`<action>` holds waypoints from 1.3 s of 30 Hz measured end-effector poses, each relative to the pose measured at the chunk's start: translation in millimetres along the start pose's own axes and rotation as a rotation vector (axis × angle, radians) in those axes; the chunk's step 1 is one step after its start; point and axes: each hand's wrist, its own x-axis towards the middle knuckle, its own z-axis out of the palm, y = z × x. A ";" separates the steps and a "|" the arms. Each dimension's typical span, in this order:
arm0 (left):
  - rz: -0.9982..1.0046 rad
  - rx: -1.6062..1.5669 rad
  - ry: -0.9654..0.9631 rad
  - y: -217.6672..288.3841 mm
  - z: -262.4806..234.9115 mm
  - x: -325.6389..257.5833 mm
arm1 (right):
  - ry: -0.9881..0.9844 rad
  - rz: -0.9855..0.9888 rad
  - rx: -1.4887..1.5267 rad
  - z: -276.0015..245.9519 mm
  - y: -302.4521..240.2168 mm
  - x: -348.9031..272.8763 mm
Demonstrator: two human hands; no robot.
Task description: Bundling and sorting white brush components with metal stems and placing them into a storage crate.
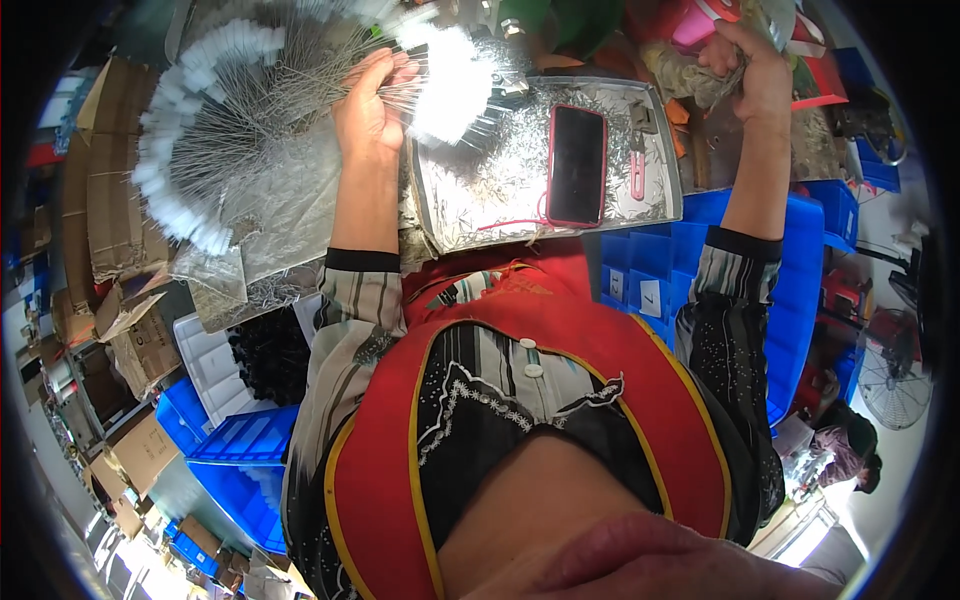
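My left hand (370, 105) is closed around a bundle of thin wire-stemmed brushes (450, 85), their white bristled ends fanned out to the right of my fingers. Left of it lies a big spread of similar white-tipped wire brushes (235, 130) on a plastic-covered surface. At the upper right my right hand (755, 75) has its fingers curled at a tangled, tan, translucent clump (695, 75), next to a pink-and-red object (695, 25). What its fingertips grip is hard to make out.
Between my hands sits a shallow white tray (455, 215) strewn with metal bits, holding a red-cased phone (577, 165) and a small pink-handled cutter (637, 172). Blue bins (800, 290) stand at the right, another blue bin (245, 440) at the lower left. Cardboard boxes (120, 170) line the left.
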 end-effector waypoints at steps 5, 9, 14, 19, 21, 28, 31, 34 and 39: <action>0.007 -0.044 0.030 3.9 3.4 -5.7 | 0.098 -0.029 0.045 8.6 0.0 -2.2; -0.019 -0.069 0.000 -1.0 9.7 -1.3 | 0.219 -0.364 0.095 9.0 60.6 -7.2; 0.003 -0.083 -0.036 -1.4 4.7 1.8 | 0.106 -0.254 0.164 16.1 46.5 -8.5; 0.026 -0.071 0.005 -4.6 0.1 -0.2 | 0.131 -0.060 0.115 13.8 12.7 -8.1; 0.016 -0.066 0.022 -5.0 5.3 -2.4 | 0.096 -0.054 0.075 1.9 5.9 -2.5; 0.008 -0.010 0.033 -4.7 9.5 -2.8 | 0.065 -0.048 0.160 -47.1 38.1 29.7; 0.006 -0.048 0.062 -2.1 3.4 -5.2 | 0.080 -0.134 0.223 -0.6 44.5 7.0; 0.020 -0.061 0.028 -6.8 8.5 -0.5 | 0.097 -0.484 0.170 9.3 77.0 -1.9; 0.074 -0.071 0.125 -4.2 11.2 -6.6 | 0.059 -0.160 0.151 4.5 45.6 -0.9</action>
